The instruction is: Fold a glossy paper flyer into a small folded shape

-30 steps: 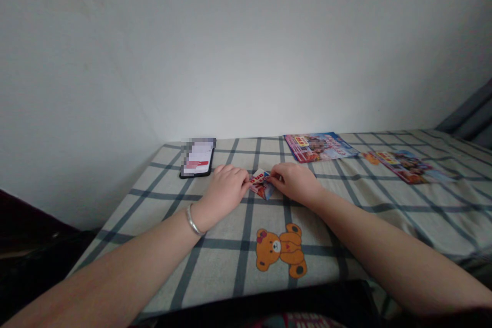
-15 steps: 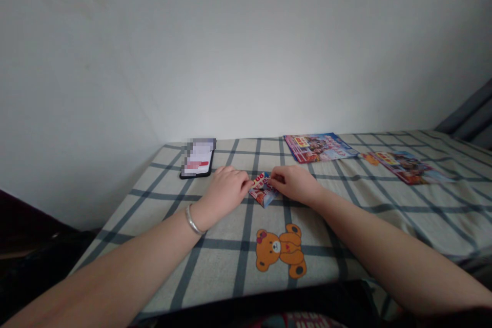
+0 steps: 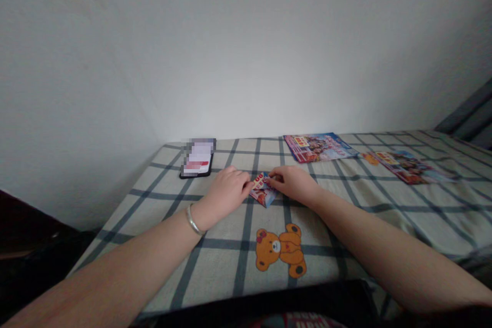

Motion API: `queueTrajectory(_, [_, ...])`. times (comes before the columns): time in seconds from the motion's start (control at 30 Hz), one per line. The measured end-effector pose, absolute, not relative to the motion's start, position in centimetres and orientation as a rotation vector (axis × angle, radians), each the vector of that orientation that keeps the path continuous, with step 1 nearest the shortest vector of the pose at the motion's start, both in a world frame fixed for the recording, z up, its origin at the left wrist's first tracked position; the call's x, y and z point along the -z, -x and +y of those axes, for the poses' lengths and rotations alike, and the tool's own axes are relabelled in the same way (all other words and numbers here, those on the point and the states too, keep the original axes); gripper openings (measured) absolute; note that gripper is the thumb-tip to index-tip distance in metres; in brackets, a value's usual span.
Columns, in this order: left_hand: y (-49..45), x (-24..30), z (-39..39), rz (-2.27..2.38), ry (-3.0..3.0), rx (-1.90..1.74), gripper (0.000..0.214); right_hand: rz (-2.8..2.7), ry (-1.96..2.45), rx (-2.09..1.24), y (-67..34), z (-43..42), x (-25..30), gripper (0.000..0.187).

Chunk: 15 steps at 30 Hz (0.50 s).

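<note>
Between my two hands a small folded paper flyer, printed in red, yellow and blue, rests on the checked cloth with one corner pointing towards me. My left hand, with a silver bangle at the wrist, pinches its left edge between thumb and fingers. On the other side, my right hand has its thumb and curled fingers closed on the upper right edge. The fingers partly cover the flyer's sides, so its exact folds cannot be made out.
A phone with a lit screen lies behind my left hand. Printed flyers lie near the wall, and another flyer is further right. The checked cloth carries a printed teddy bear. A white wall rises behind.
My fingers have shifted slightly on the folded flyer, the right hand a little to the left. The flyer has turned very slightly; the other things stay where they were.
</note>
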<state>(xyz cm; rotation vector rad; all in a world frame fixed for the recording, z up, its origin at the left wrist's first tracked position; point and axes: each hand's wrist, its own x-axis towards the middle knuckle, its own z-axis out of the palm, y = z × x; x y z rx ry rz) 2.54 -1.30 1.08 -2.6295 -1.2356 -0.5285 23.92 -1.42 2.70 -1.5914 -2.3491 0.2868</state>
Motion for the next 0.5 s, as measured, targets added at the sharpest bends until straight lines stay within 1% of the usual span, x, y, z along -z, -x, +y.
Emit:
queueTrajectory(0.23, [-2.47,-0.91,-0.90,-1.210,2.727,0.592,0.020,-2.310,1.570,-0.274,-24.00,-0.89,-2.15,0.024])
queueTrajectory(0.43, [-2.39,-0.34,-0.62,-1.133,2.792,0.678,0.008,-2.298,1.495,-0.400,-24.13,-0.61,-1.75,0.016])
queueTrajectory(0.5, [-2.36,-0.11,-0.53,-1.097,2.832,0.685,0.014,-2.291,1.495,-0.416,-24.13,-0.62,-1.74,0.015])
